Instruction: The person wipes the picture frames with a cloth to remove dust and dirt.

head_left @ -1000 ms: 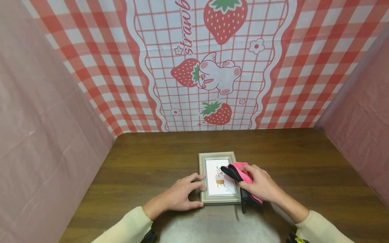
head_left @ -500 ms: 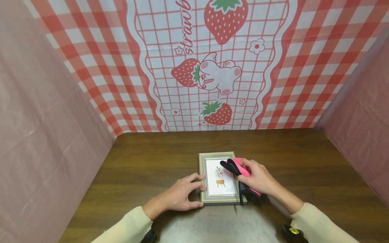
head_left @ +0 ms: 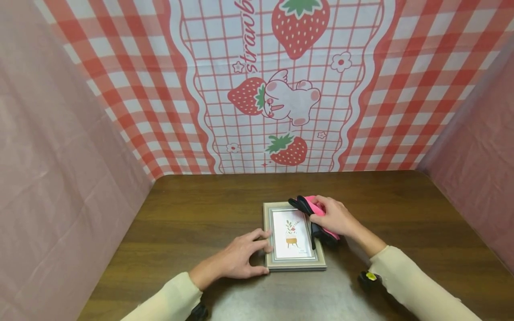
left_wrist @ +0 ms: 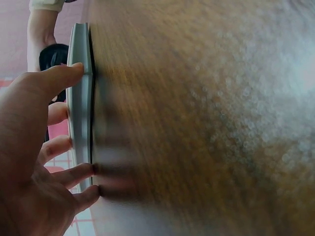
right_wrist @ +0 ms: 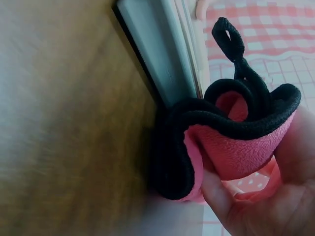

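Observation:
A picture frame (head_left: 292, 238) with a pale border lies face up on the table and shows a potted plant print. My left hand (head_left: 242, 255) rests at its left edge, thumb near the front corner. In the left wrist view the fingertips touch the grey side of the frame, with two fingers down at the tabletop. With thumb and fingers, my right hand (head_left: 332, 217) grips a bunched pink cloth (right_wrist: 241, 152) with black edging and a hanging loop. The cloth lies over the frame's upper right border. In the right wrist view it wraps past the frame's side edge.
The brown wooden table (head_left: 201, 205) reaches back to a wall cloth (head_left: 337, 111) printed with strawberries and checks. Pink fabric walls stand at the left (head_left: 80, 156) and right (head_left: 478, 147).
My right hand has slid the cloth away from me along the frame's right border, toward the far corner, uncovering the near right part. The left hand and the frame have stayed put.

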Tool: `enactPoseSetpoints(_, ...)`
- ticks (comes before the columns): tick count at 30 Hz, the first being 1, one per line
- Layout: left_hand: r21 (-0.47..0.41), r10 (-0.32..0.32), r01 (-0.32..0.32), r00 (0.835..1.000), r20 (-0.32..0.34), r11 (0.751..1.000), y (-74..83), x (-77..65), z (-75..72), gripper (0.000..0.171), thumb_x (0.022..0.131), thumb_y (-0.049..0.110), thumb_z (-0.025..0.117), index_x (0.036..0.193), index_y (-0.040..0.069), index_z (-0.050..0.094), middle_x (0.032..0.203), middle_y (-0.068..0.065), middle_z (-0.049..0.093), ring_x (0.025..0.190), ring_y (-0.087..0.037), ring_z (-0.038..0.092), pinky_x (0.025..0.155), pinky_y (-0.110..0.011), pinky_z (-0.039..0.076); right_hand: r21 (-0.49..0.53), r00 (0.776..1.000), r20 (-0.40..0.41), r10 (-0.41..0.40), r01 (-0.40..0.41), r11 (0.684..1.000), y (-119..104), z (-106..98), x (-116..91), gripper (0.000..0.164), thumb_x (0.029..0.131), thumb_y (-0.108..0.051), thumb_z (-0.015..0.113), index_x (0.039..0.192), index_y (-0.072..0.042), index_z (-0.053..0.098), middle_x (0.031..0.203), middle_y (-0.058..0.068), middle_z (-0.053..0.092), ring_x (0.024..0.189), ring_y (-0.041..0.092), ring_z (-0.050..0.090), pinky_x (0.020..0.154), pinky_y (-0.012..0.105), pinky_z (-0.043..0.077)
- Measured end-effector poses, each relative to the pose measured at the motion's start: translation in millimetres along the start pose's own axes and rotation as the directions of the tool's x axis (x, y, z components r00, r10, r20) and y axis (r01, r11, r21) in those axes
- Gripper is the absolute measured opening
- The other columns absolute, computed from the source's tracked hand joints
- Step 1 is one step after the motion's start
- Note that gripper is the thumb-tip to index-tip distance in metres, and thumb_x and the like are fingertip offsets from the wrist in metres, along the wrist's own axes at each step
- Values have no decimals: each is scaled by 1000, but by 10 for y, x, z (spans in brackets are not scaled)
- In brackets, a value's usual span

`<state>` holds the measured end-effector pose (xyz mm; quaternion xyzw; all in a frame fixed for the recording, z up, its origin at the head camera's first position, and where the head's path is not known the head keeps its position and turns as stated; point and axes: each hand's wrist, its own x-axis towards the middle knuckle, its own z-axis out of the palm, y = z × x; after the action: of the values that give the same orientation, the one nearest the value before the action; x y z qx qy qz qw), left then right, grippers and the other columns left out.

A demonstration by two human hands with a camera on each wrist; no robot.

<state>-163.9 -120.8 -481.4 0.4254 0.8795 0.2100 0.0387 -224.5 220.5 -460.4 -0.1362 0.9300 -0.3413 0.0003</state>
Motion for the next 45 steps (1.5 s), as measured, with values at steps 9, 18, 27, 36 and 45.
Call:
enactPoseSetpoints(9, -1, 11, -11, 1000, 18, 1000, 10, 26, 2, 39, 98, 38, 87, 129, 18, 77, 165, -12, 60, 144, -34, 68, 117, -54, 59, 21, 998, -50, -36, 38, 999, 143, -7, 177, 39, 87, -29, 80, 119, -8, 73, 88, 7, 73, 79, 19, 60, 68, 31, 45)
enactPoseSetpoints(18, -1, 7, -7, 1000, 16, 1000, 19, 25, -4, 39, 97, 38, 88, 128, 18, 77, 165, -13, 60, 144, -34, 68, 116, -54, 59, -23, 999, -13, 39, -40, 999, 57, -30, 128, 41, 90, -26, 82, 126, -10, 72, 95, 8, 72, 84, 20, 60, 72, 32, 45)
enactPoseSetpoints(27, -6, 12, -12, 1000, 1, 1000, 14, 13, 5, 40, 98, 40, 87, 129, 17, 77, 164, -14, 61, 144, -34, 68, 116, -55, 59, -24, 999, 31, 41, -40, 999, 54, 5, 88, 49, 91, -28, 83, 134, -10, 69, 102, 11, 72, 91, 24, 62, 75, 33, 46)
enactPoseSetpoints(36, 7, -2, 2, 1000, -16, 1000, 21, -5, 9, 41, 97, 42, 89, 128, 17, 78, 163, -13, 62, 144, -34, 68, 116, -56, 58, -36, 997, 49, 64, -62, 997, -7, 27, -61, 50, 89, -29, 84, 133, -9, 69, 107, 13, 69, 95, 25, 60, 76, 34, 44)
enactPoseSetpoints(45, 5, -7, 7, 1000, -21, 1000, 14, -1, 10, 40, 97, 42, 89, 126, 17, 78, 162, -12, 62, 143, -33, 68, 115, -57, 59, -43, 996, 57, 73, -71, 997, -77, 41, -284, 56, 87, -30, 86, 135, -9, 67, 112, 15, 69, 97, 25, 61, 76, 35, 47)
